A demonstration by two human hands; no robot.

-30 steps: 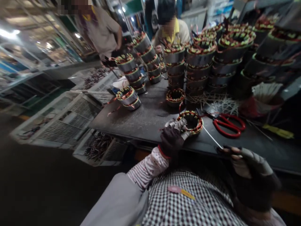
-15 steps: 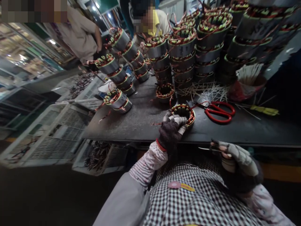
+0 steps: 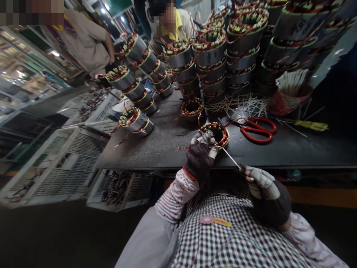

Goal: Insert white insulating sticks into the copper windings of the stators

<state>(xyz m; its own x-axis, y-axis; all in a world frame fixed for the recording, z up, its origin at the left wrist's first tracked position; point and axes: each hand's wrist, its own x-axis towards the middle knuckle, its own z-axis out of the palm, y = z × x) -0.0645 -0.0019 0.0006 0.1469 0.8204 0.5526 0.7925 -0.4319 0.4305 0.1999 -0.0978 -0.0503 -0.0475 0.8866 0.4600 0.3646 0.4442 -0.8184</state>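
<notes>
A wound motor stator (image 3: 220, 133) with copper coils lies flat near the front edge of the dark workbench (image 3: 167, 147). My gloved left hand (image 3: 201, 153) grips its near rim with taped fingertips. My gloved right hand (image 3: 262, 188), below the bench edge, pinches a thin white strip (image 3: 230, 158) that runs up to the stator's rim. Red-handled scissors (image 3: 258, 129) lie just right of the stator.
Tall stacks of stators (image 3: 212, 59) fill the back of the bench, with loose white strips (image 3: 245, 104) and a red basket of strips (image 3: 290, 95) at right. White wire crates (image 3: 58, 163) stand on the floor at left. Two other people (image 3: 83, 41) work beyond the bench.
My right hand has moved up toward the stator, bringing the white strip's far end to its rim. The left hand stays on the stator. The view has shifted slightly.
</notes>
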